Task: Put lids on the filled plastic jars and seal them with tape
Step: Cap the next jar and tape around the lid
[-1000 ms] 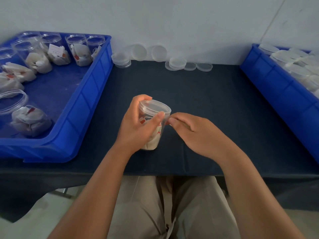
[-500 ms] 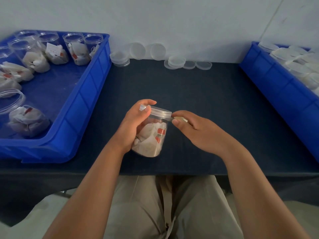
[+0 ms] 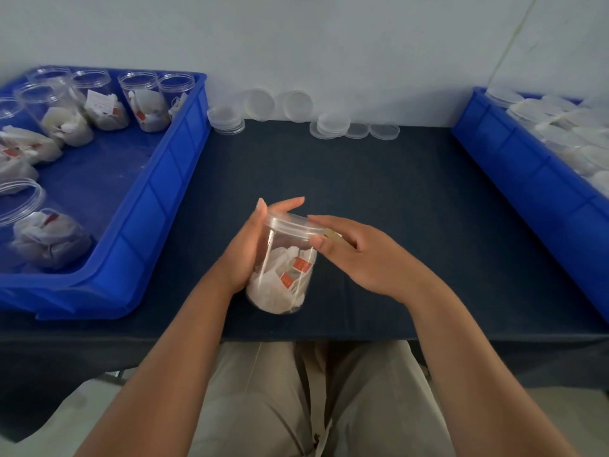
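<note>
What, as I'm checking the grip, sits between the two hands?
The lidded jar, left hand against its side, right hand at its lid; head view.

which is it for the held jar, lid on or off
On: a clear lid caps the jar, unlike the open jars in the left bin.
</note>
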A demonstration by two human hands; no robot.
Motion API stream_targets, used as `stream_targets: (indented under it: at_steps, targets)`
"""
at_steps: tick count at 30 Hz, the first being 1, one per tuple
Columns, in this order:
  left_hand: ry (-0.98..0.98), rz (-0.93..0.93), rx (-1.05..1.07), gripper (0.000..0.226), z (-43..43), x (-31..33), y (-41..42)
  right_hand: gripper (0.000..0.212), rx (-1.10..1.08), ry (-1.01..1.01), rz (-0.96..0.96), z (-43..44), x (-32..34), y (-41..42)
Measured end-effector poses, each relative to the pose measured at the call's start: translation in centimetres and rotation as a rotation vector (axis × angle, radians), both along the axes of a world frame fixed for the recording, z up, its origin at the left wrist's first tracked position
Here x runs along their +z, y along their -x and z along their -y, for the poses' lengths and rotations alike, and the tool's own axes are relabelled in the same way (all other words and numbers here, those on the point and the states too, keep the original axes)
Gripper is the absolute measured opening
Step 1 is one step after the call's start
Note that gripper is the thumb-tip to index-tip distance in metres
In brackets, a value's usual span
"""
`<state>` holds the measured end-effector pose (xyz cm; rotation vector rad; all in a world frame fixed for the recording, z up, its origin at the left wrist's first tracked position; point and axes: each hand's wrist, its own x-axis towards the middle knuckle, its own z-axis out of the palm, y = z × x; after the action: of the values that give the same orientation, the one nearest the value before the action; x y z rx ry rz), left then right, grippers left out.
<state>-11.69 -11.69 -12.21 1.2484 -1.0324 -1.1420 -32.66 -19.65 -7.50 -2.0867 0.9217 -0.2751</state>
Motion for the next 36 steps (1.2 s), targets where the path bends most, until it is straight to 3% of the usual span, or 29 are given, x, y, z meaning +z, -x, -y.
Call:
stream_targets:
  at_steps: [3,6,8,10,11,13,18,26,29,36]
  targets:
    - [0.084,0.413,0.339,0.047,-0.6,0.9,0.4,0.054,-0.121,0.024,0.054,-1.0,-0.4,0.0]
    - [0.077,0.59,0.493,0.031,-1.6,1.9,2.0,0.054,-0.169,0.107,0.06,-2.0,-0.3,-0.2]
    - [-0.054,0.558,0.423,0.052,-1.8,2.0,3.5,0.054,-0.179,0.167,0.062,-2.6,-0.2,-0.4]
    - [-0.111,0.544,0.414,0.101,-1.8,2.0,4.8,0.052,-0.165,0.202,0.065,-3.0,-0.1,-0.7]
    - [-0.105,0.568,0.443,0.113,-1.7,1.9,5.1,0.05,-0.156,0.197,0.063,-3.0,-0.1,-0.8]
    - [-0.078,0.594,0.494,0.109,-1.6,1.9,4.9,0.05,-0.124,0.161,0.055,-3.0,-0.2,-0.8]
    - [-0.067,0.479,0.448,0.089,-0.8,2.2,3.2,0.073,-0.004,0.132,0.018,-2.2,-0.2,0.7]
    - [-0.026,0.491,0.264,0.075,-0.7,2.6,0.2,0.057,0.046,0.162,-0.115,0.5,-0.3,3.7]
    - [-0.012,0.468,0.167,0.073,-0.5,2.2,-0.9,0.061,0.013,0.149,-0.129,1.7,-0.4,3.8]
    - [-0.023,0.005,-0.147,0.079,0.1,0.1,-0.7,0.058,0.066,0.21,-0.076,1.0,-1.4,1.6]
